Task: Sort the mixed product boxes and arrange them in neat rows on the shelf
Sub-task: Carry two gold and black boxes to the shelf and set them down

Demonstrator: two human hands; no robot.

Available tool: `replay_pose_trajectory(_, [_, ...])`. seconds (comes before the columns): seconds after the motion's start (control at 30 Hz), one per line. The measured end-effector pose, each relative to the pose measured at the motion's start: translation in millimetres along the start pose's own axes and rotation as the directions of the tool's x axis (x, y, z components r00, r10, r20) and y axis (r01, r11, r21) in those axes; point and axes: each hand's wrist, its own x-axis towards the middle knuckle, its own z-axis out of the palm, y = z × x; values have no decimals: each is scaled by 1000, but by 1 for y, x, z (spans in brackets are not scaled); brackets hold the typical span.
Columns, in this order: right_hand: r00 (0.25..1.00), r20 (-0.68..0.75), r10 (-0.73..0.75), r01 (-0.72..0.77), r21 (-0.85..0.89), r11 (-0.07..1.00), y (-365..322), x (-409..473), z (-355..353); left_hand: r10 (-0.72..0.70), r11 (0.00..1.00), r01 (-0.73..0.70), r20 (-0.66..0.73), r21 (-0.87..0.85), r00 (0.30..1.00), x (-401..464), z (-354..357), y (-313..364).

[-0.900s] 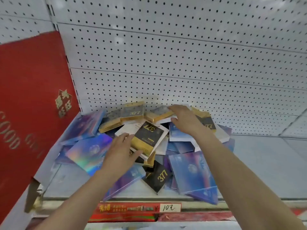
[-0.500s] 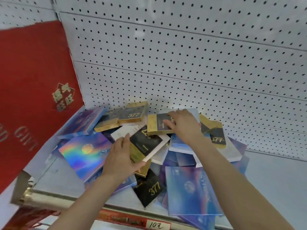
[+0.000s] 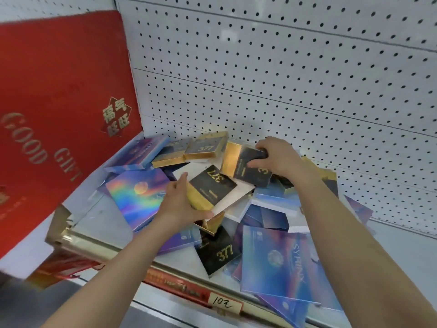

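Grip, right hand: fingers curled over the far edge of a black-and-gold box at the back of the heap, thumb on its face. Grip, left hand: fingers and thumb around the near edge of a second black-and-gold box, mid-heap. Location: white shelf, boxes jumbled with holographic blue boxes. Handling note: lift each box straight clear of its neighbours, so the slick flat boxes underneath do not slide off the front edge; pair like with like.
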Motion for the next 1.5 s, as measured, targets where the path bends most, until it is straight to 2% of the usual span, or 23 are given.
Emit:
replay_pose_trajectory(0.07, [995, -99, 30, -31, -6, 999, -1, -14, 5, -50, 970, 39, -43, -240, 998, -2, -5, 2])
replay_pose_trajectory(0.13, [978, -203, 50, -41, 46, 998, -2, -29, 15, -142, 877, 91, -72, -472, 987, -4, -8, 3])
replay_pose_trajectory(0.23, [909, -398, 128, -50, 200, 978, -5, -55, 31, -266, 716, 163, -50, -679, 963, -7, -12, -3])
replay_pose_trajectory(0.3, [862, -452, 229, -69, 343, 937, -12, -72, 35, -256, 613, 151, -14, -775, 967, -7, -16, -9])
replay_pose_trajectory(0.37, [841, -409, 353, -93, 533, 841, -21, -90, 41, -230, 498, 151, 38, -854, 973, -10, -22, -14])
replay_pose_trajectory(0.43, [839, -308, 449, -109, 714, 692, -29, -109, 49, -212, 389, 155, 75, -908, 974, -15, -28, -19])
replay_pose_trajectory(0.5, [820, -201, 536, -144, 833, 534, -36, -129, 63, -192, 331, 167, 107, -929, 975, -21, -33, -28])
replay_pose_trajectory(0.67, [683, -81, 726, -251, 907, 337, -65, -195, 99, -93, 344, 279, 262, -897, 960, -52, -28, -54])
replay_pose_trajectory(0.83, [487, -20, 873, -213, 967, 140, -80, -286, 137, 20, 460, 378, 436, -803, 900, -91, 2, -70])
replay_pose_trajectory(0.93, [343, 27, 939, -116, 993, 14, -86, -346, 151, 51, 519, 410, 506, -750, 861, -114, 27, -64])
replay_pose_trajectory(1.07, [202, 71, 977, -58, 997, -60, -83, -425, 160, 70, 563, 473, 610, -677, 789, -153, 65, -38])
replay_pose_trajectory(1.27, [30, 159, 987, 31, 987, -160, -49, -531, 163, 179, 658, 445, 700, -608, 691, -224, 141, 22])
replay_pose_trajectory(1.5, [-108, 180, 978, 85, 982, -171, 30, -673, 145, 240, 751, 397, 779, -527, 580, -319, 260, 115])
